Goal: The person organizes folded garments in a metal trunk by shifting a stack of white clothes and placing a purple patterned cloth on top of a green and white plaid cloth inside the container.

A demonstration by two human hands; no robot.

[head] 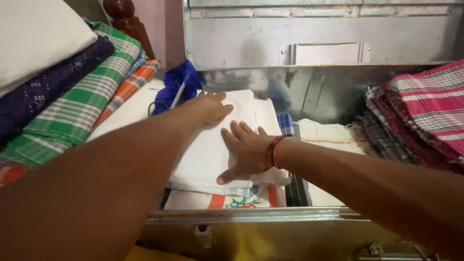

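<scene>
At the left, five folded cloths are lying stacked aslant: a cream one, a dark purple one (pixel 46 89), a green checked one (pixel 82 104), a thin blue one and an orange checked one (pixel 129 86). The left hand (pixel 210 107) is resting open, palm down, on the far end of the folded white cloth (pixel 212 145), which is sitting on top of the pile inside the open metal trunk (pixel 270 215). The right hand (pixel 245 151), fingers spread flat, is pressing its near end. It looks soft, light and floppy; it is probably best gripped along its folded edges. At the right, a pink checked stack (pixel 427 108) is leaning.
</scene>
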